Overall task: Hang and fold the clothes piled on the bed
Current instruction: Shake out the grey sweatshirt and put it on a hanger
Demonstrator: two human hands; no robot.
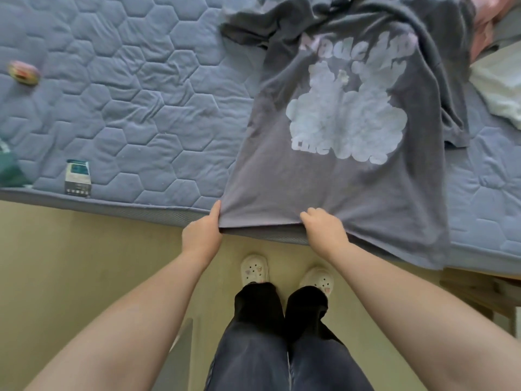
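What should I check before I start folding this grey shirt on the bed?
1. Left hand grips the hem corner: ok.
2. Right hand grips the hem: ok, but at mid-hem, not the far corner.
3. Shirt lies flat: not ok; the top is bunched and the right side is folded over.
4. Print faces up: ok.
5. Hem on the bed: not ok; it hangs over the edge.
6. Room to the left: ok, though a small box lies there.
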